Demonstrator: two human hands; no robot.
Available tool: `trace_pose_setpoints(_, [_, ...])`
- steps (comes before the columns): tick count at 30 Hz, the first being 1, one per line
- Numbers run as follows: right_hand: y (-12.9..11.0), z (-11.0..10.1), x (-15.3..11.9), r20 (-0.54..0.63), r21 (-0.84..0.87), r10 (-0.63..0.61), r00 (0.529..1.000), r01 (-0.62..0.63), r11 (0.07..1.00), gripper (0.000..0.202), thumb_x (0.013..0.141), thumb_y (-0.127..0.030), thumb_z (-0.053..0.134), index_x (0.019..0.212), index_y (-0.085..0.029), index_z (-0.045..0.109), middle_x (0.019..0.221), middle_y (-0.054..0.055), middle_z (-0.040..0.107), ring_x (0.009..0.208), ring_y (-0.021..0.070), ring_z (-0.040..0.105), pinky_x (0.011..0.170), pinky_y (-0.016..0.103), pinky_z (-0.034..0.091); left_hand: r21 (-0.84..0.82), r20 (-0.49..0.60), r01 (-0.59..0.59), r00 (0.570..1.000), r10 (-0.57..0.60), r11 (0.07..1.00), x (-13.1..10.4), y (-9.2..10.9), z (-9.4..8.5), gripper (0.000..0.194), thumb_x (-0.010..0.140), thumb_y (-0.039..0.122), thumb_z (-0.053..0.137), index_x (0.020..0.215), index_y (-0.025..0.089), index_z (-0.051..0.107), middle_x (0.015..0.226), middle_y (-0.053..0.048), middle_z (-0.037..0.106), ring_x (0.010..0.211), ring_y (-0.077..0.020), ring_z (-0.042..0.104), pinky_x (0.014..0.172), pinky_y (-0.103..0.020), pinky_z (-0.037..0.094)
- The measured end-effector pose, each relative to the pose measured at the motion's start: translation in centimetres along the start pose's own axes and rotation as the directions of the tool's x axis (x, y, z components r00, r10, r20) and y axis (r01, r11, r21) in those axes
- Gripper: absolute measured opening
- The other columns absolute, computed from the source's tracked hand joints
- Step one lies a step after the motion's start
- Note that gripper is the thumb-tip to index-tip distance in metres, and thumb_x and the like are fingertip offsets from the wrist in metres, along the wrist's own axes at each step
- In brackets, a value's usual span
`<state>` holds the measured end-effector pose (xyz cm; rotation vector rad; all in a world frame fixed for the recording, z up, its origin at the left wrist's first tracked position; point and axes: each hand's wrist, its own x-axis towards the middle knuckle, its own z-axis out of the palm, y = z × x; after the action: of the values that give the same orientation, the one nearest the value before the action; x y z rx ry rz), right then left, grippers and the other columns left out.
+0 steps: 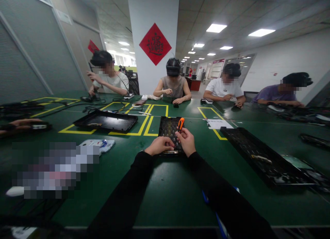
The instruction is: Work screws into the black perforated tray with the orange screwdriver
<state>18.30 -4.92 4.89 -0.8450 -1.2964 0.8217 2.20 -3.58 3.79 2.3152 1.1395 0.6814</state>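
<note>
Position: a small black tray (167, 118) lies flat on the green table (165, 187), directly in front of the wearer, 1 of 3 black trays in sight; a wider tray (121, 123) sits ahead to the left, a longer tray (257, 153) to the right. Right hand (187, 141): thumb and fingers pinched on an orange-ended tool (182, 120), tilted, orange end up; its lower end is lost among the fingers. Left hand (160, 145): fingers curled in over the tray's near end, by a pale strip (171, 152); I cannot tell whether they grip anything or only rest there. Handling, by judgement: the tray looks like moulded plastic, light and stiff, its glossy walls perhaps slippery; best hold is by opposite outer walls, fingers off the floor. The pale strip looks thin and may bend or tear, so a light touch at its edge. The tool seems light and rigid; the orange end offers the surest hold.
</note>
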Motion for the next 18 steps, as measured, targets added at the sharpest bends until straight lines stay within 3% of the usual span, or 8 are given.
trace_pose_setpoints(6, [-0.19,0.05,-0.05,0.012,0.060,0.023,1.000,-0.024,0.998,0.041,0.071,-0.038,0.058,0.106,-0.016,0.054,0.089,0.006,0.063,0.051,0.0075,0.049,0.043,0.020,0.039,-0.026,-0.009,0.001,1.000,-0.001,1.000,-0.05,0.10,-0.02,0.030,0.066,0.042,0.063,0.084,0.019,0.067,0.075,0.000,0.064,0.067,-0.0120,0.055,0.062,-0.020,0.038])
trace_pose_setpoints(18, [-0.33,0.17,-0.17,0.040,0.055,0.002,0.999,-0.004,0.998,0.035,0.073,-0.037,0.056,0.102,-0.018,0.053,0.091,0.005,0.062,0.052,0.0073,0.049,0.043,0.018,0.039,-0.011,-0.008,-0.038,0.999,0.038,0.999,0.00,-0.10,-0.10,0.028,0.066,0.042,0.063,0.084,0.020,0.067,0.077,0.000,0.065,0.068,-0.0117,0.055,0.062,-0.020,0.037])
